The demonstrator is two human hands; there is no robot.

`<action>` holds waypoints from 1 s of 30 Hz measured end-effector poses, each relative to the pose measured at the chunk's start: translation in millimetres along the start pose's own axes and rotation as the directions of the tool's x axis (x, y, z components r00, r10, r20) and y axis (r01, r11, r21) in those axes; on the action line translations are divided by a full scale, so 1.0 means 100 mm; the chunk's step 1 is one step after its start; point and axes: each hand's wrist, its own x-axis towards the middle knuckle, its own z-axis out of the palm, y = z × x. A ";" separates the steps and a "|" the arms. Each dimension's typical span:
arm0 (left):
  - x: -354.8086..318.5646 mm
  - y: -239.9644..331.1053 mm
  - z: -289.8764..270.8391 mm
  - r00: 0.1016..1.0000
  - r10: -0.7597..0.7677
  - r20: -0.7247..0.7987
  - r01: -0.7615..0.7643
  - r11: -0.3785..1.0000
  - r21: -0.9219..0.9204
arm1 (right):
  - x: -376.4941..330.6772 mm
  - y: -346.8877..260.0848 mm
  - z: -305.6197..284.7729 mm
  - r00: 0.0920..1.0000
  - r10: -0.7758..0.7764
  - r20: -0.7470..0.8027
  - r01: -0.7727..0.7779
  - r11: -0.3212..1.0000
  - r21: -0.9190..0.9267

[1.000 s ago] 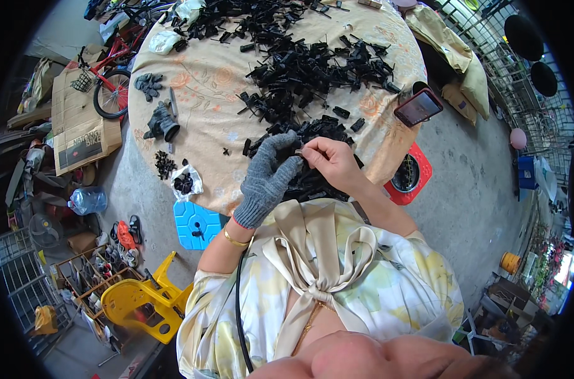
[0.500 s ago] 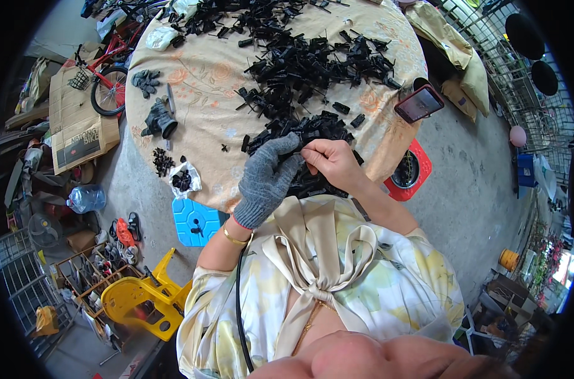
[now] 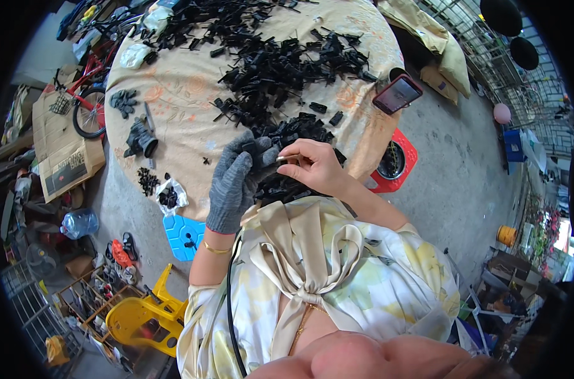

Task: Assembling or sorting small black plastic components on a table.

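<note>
My left hand (image 3: pixel 232 184), in a grey knitted glove, is closed around a small black plastic part (image 3: pixel 249 147) that shows between its fingers. Close beside it, my bare right hand (image 3: pixel 317 167) pinches thumb and forefinger together at the glove's fingertips. Something small and thin seems to sit in that pinch, too small to name. Under and beyond both hands lies a near heap of black plastic parts (image 3: pixel 299 130) on the flowered tablecloth (image 3: pixel 179 120). A larger heap of similar pieces with thin stems (image 3: pixel 274 69) spreads over the far side.
Spare grey gloves (image 3: pixel 140 138), a pile of tiny black bits (image 3: pixel 148 181) and a white bag of black bits (image 3: pixel 171 194) lie at the table's left. A phone (image 3: pixel 397 94) stands at the right edge. Blue (image 3: pixel 181 237) and red stools (image 3: pixel 406 150) flank the table; a yellow chair (image 3: pixel 132 322) stands lower left.
My hands have drawn slightly apart. The gloved left hand has turned more upright, so the black part in it now shows. The whole view has shifted, moving the table leftward in the picture.
</note>
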 end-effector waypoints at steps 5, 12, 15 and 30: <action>0.02 -0.08 -0.12 0.985 -0.161 0.065 0.161 0.987 0.014 | 0.03 -0.10 -0.03 0.967 -0.253 -0.001 0.253 0.967 0.017; -0.09 -0.13 0.05 0.984 -0.132 0.118 0.068 0.897 0.436 | 0.04 0.01 0.00 0.977 0.212 0.039 -0.215 0.954 0.208; -0.04 -0.20 0.00 0.984 0.034 0.173 -0.164 0.534 0.830 | 0.05 0.05 0.05 0.960 0.269 0.072 -0.278 0.945 0.172; -0.02 -0.19 -0.07 0.989 0.126 0.076 -0.146 0.763 0.629 | 0.01 0.07 0.05 0.928 0.291 0.234 -0.330 0.932 0.151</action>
